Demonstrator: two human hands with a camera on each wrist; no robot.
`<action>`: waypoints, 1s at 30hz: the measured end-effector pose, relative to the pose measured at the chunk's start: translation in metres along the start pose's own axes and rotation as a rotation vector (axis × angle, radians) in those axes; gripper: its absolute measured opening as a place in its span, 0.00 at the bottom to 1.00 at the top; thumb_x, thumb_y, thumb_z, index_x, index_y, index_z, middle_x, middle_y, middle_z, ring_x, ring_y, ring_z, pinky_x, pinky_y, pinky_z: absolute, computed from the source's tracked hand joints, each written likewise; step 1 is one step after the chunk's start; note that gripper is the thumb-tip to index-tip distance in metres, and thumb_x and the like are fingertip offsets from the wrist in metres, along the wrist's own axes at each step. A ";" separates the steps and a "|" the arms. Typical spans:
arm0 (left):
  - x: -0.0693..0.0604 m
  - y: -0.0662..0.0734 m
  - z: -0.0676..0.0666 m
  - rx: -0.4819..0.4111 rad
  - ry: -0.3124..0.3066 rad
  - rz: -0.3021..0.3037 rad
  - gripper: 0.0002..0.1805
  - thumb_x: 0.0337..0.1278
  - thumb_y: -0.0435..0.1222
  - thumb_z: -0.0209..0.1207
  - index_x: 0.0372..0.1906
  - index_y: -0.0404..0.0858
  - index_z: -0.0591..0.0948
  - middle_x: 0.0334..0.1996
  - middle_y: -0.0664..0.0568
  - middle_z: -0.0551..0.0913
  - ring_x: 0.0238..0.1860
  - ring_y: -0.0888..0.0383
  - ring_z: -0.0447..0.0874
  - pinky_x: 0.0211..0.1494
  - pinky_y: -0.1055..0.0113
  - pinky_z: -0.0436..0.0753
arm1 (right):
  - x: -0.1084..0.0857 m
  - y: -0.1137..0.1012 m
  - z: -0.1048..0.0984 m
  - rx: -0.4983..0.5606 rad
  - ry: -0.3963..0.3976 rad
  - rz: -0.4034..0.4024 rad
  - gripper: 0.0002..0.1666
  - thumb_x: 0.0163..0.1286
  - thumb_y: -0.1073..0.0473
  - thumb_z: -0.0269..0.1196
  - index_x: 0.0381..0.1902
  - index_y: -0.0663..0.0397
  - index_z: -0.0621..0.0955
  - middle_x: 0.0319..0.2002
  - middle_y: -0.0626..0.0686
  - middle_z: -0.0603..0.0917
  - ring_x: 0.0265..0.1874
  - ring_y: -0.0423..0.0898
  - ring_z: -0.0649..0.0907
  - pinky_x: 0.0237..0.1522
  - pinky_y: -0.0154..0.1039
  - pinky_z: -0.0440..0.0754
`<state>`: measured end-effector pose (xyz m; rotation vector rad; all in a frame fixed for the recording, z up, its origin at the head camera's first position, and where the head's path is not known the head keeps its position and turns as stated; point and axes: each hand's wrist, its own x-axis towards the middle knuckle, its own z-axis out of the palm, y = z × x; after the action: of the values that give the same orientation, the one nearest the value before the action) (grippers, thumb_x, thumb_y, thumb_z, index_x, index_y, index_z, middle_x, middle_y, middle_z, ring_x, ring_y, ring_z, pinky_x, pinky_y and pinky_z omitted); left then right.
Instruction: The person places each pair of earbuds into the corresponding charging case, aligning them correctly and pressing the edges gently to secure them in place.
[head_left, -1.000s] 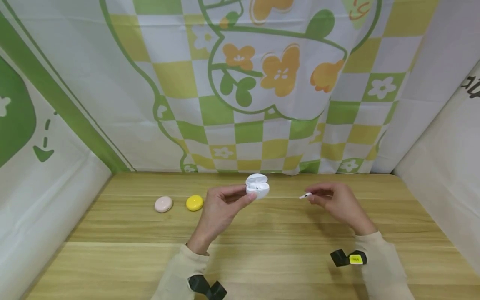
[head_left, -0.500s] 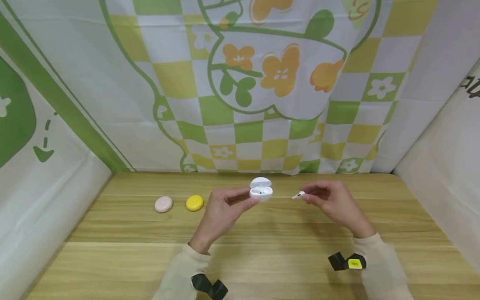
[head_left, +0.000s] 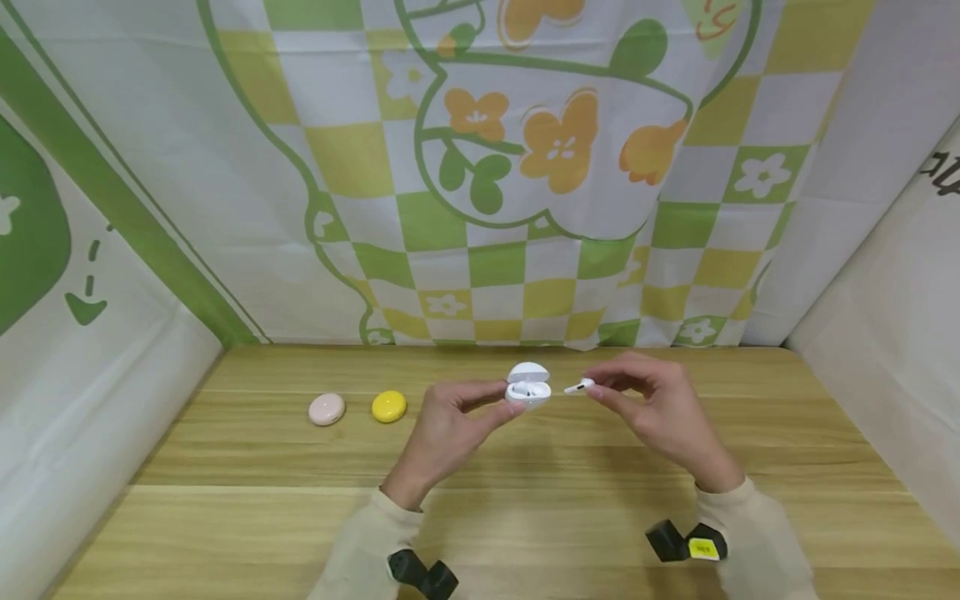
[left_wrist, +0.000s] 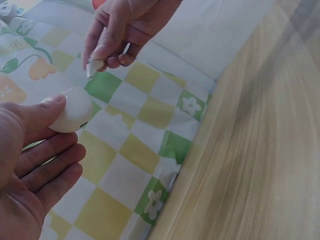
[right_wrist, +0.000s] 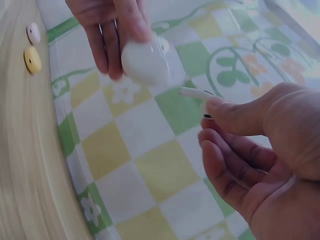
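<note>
My left hand [head_left: 459, 429] holds a white earbud case [head_left: 529, 392] above the table, thumb on its near side. The case's lid is raised, and something white with a dark mark shows inside. In the left wrist view the case [left_wrist: 73, 111] sits between thumb and fingers. To the right, my right hand [head_left: 660, 408] pinches a white earbud [head_left: 580, 386] between thumb and fingers. Its stem points left at the case, with a small gap between them. The right wrist view shows the earbud [right_wrist: 197, 94] just beside the case [right_wrist: 147, 62].
A pale pink round case [head_left: 326, 409] and a yellow round case [head_left: 389, 406] lie on the wooden table [head_left: 225, 517], left of my left hand. A patterned cloth [head_left: 495, 275] hangs behind the table, with white cloth walls on both sides.
The right hand has moved left with the earbud, narrowing the gap to the case. The left hand has shifted slightly right and down, and the case now tilts differently.
</note>
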<state>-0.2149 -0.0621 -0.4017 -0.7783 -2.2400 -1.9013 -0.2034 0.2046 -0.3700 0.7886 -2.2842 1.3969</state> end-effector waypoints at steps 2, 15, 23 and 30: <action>0.000 0.000 0.001 0.031 0.002 0.022 0.14 0.58 0.35 0.72 0.49 0.36 0.89 0.48 0.50 0.89 0.52 0.55 0.86 0.60 0.54 0.81 | 0.001 -0.003 0.004 0.018 0.009 -0.029 0.14 0.59 0.78 0.70 0.41 0.60 0.88 0.37 0.52 0.88 0.33 0.43 0.85 0.37 0.33 0.85; -0.001 0.002 0.005 0.177 -0.023 0.131 0.14 0.57 0.37 0.72 0.47 0.36 0.90 0.45 0.51 0.89 0.48 0.59 0.88 0.52 0.56 0.85 | 0.002 -0.010 0.019 -0.074 -0.003 -0.136 0.14 0.58 0.74 0.73 0.40 0.54 0.88 0.37 0.48 0.88 0.31 0.42 0.84 0.31 0.31 0.81; 0.000 0.004 0.005 0.158 -0.048 0.080 0.15 0.59 0.39 0.72 0.48 0.38 0.90 0.46 0.52 0.89 0.49 0.60 0.87 0.53 0.55 0.85 | 0.004 -0.010 0.020 -0.198 -0.038 -0.251 0.15 0.56 0.74 0.74 0.41 0.56 0.88 0.40 0.48 0.89 0.38 0.41 0.86 0.42 0.29 0.82; 0.000 0.005 0.005 0.144 -0.055 0.064 0.15 0.59 0.39 0.72 0.48 0.38 0.90 0.47 0.52 0.89 0.50 0.59 0.87 0.53 0.53 0.85 | 0.003 -0.010 0.021 -0.230 -0.047 -0.292 0.14 0.58 0.73 0.74 0.43 0.58 0.88 0.41 0.50 0.89 0.40 0.44 0.87 0.46 0.27 0.81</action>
<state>-0.2112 -0.0574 -0.3983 -0.8791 -2.3226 -1.6892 -0.2001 0.1811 -0.3711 1.0366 -2.2039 0.9786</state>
